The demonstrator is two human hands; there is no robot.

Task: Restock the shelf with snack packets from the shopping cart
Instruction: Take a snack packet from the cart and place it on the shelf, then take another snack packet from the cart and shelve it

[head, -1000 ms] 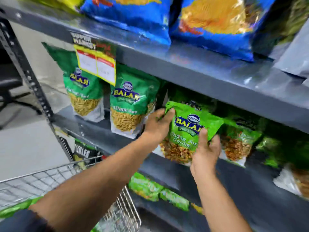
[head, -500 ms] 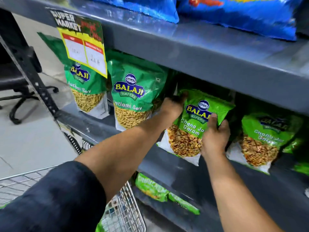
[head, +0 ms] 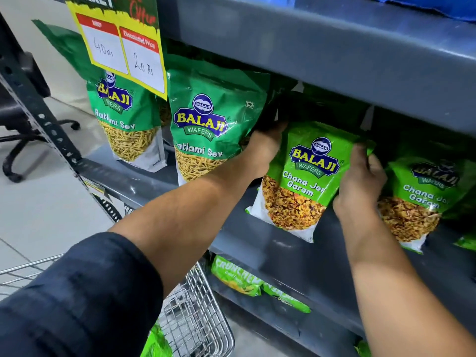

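A light green Chana Jor Garam packet point(head: 304, 181) stands upright on the grey middle shelf point(head: 283, 243). My left hand point(head: 262, 150) grips its upper left edge, fingers reaching behind it. My right hand point(head: 359, 181) holds its right edge. To its right stands another Chana Jor Garam packet point(head: 417, 199). On the left stand two dark green Ratlami Sev packets point(head: 206, 124) point(head: 123, 119). The wire shopping cart point(head: 195, 320) is below my left arm, with a green packet point(head: 154, 343) showing in it.
A yellow and red price tag point(head: 121, 39) hangs from the upper shelf point(head: 322, 55). Green packets point(head: 237, 276) lie on the lower shelf. A perforated steel upright point(head: 49, 122) stands at the left, with a black office chair point(head: 15, 130) behind it.
The view has moved closer to the shelf. Both hands have pushed the Chana Jor Garam packet deeper onto the middle shelf and stood it more upright.
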